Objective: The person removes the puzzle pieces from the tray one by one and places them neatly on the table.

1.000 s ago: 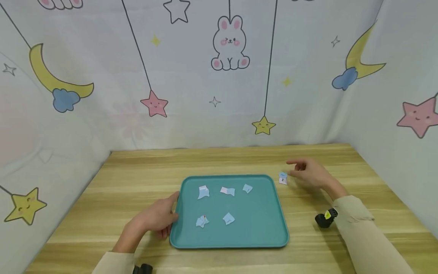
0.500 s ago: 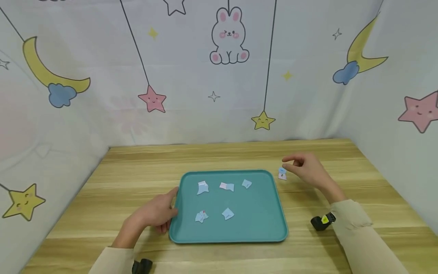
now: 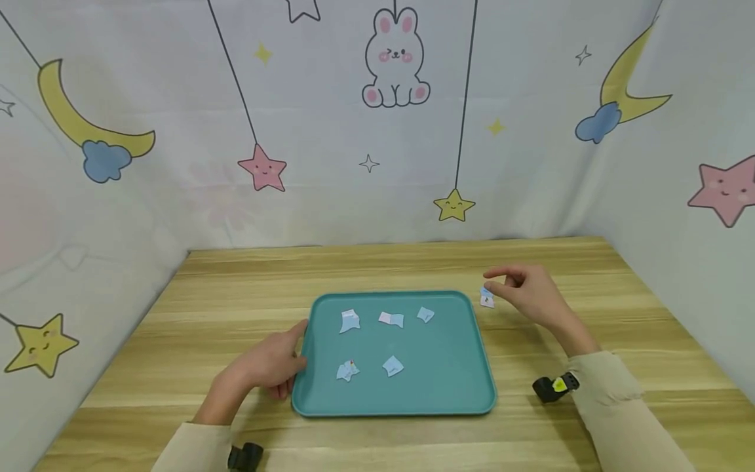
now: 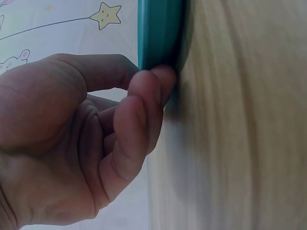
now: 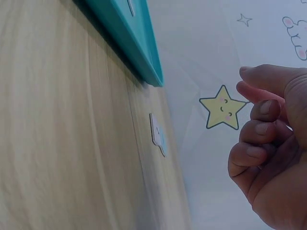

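Head view: the right hand (image 3: 531,295) hovers at the loose piece (image 3: 487,301) on the table (image 3: 383,270), just beyond the tray (image 3: 436,387) on its right, thumb and forefinger parted, pinching nothing. Left wrist view: the left hand (image 4: 86,129) grips the tray's edge between bent fingers and thumb, which should keep it steady. Right wrist view: the loose piece lies flat, clear of the fingertips; something so thin probably wants a light pinch by its edges.

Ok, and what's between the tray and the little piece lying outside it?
Nothing but bare wooden tabletop separates the tray from the little piece; the right wrist view shows it best.
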Action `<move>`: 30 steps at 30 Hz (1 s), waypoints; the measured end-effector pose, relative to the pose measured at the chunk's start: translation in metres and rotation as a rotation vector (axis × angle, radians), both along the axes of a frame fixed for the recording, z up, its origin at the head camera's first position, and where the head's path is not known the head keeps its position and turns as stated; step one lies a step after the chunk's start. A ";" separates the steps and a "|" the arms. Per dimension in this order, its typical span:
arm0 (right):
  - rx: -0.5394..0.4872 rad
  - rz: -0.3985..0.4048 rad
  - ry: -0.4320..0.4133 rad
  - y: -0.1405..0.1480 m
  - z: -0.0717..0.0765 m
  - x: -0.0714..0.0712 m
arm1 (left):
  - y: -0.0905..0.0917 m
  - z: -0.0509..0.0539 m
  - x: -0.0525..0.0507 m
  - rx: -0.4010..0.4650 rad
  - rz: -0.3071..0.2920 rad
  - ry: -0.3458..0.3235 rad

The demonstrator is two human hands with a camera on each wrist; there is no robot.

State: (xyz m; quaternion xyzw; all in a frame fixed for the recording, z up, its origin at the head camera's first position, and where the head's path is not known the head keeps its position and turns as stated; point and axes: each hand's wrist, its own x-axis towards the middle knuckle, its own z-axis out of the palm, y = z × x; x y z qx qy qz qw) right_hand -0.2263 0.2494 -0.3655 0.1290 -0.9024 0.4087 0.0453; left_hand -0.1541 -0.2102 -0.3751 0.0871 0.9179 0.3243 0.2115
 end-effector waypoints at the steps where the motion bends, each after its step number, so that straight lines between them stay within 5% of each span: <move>1: -0.008 0.004 -0.002 -0.002 0.000 0.000 | 0.000 0.000 0.000 0.000 0.001 -0.002; 30: 0.005 0.077 -0.084 -0.043 0.001 -0.002 | 0.000 0.001 0.001 0.006 -0.012 -0.017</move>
